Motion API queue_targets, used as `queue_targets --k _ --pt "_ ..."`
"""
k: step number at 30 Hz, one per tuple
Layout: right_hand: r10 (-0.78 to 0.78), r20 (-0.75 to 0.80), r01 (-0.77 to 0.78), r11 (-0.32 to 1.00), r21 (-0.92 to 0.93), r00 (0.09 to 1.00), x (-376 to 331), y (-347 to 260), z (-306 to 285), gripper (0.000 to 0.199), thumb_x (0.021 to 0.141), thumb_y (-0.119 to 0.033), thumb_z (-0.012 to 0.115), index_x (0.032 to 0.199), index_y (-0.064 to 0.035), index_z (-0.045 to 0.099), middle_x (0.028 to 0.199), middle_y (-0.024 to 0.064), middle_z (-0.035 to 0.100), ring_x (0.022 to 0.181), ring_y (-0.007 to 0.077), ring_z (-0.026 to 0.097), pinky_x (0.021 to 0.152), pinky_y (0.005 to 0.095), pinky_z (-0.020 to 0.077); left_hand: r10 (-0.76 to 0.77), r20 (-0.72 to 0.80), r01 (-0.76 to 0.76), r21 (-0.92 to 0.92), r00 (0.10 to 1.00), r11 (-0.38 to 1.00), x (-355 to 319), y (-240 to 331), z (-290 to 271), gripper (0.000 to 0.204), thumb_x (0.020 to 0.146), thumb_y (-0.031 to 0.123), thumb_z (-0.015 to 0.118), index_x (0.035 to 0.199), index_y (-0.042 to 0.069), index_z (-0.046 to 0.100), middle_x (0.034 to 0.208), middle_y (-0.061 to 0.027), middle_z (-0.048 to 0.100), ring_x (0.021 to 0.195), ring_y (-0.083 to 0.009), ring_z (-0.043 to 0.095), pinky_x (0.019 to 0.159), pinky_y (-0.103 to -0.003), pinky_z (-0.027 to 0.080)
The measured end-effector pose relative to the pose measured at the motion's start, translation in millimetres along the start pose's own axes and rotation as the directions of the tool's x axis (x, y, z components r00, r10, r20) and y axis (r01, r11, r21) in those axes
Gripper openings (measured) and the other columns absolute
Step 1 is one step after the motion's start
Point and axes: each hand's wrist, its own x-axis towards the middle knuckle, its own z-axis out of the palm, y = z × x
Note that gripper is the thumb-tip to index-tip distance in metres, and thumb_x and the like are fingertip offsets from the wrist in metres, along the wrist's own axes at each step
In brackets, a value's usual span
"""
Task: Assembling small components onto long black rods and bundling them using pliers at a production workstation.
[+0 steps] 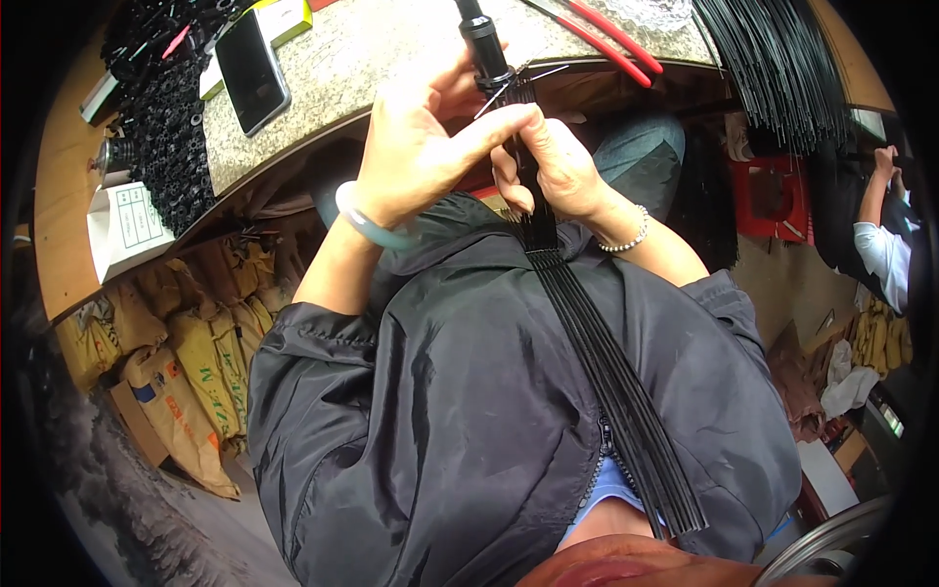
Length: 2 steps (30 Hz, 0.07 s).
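An umbrella frame (626,401), made of slim black ribs, runs from my hands down over the front of my dark jacket. Its black cylindrical end piece (483,47) points away from me, over the table edge. My left hand (406,147) is closed round the frame just below that piece, thumb reaching across to the right thumb. Lower on the bundle, my right hand (567,166) wraps the ribs, its thumb and fingers pinching. A thin wire (543,74) sticks out sideways between the hands. The tips of several left fingers are hidden behind the frame.
Red-handled pliers (611,44) lie near the table's edge. A phone (252,73), a heap of small black parts (171,147) and a white box (127,230) are left. Black rods (782,73) overhang at right, above a red stool (771,196). Another person (885,245) works far right.
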Motion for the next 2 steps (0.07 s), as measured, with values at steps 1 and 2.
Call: queue_targets --k 1,2 --pt "-0.022 0.019 0.022 1.000 0.019 1.000 0.0 1.6 -0.8 0.061 0.094 -0.054 0.027 0.071 -0.0013 0.049 0.048 0.0058 0.046 0.038 0.0117 0.043 0.042 0.0226 0.0390 0.001 -0.016 -0.001 -0.014 1.000 1.000 -0.7 -1.1 0.7 0.050 0.078 0.004 0.068 0.123 -0.004 0.048 0.096 -0.0094 0.064 0.085 -0.0124 0.061 0.077 -0.026 0.050" --pt "-0.019 0.024 0.018 1.000 0.014 1.000 1.0 1.2 -0.5 0.061 0.094 -0.054 0.027 0.071 -0.0013 0.049 0.048 0.0058 0.046 0.038 0.0117 0.043 0.042 0.0226 0.0390 0.003 -0.029 -0.004 -0.028 1.000 1.000 0.5 -2.5 1.2 0.051 0.078 0.005 0.069 0.124 -0.003 0.048 0.097 -0.0094 0.064 0.086 -0.0123 0.061 0.078 -0.026 0.050"
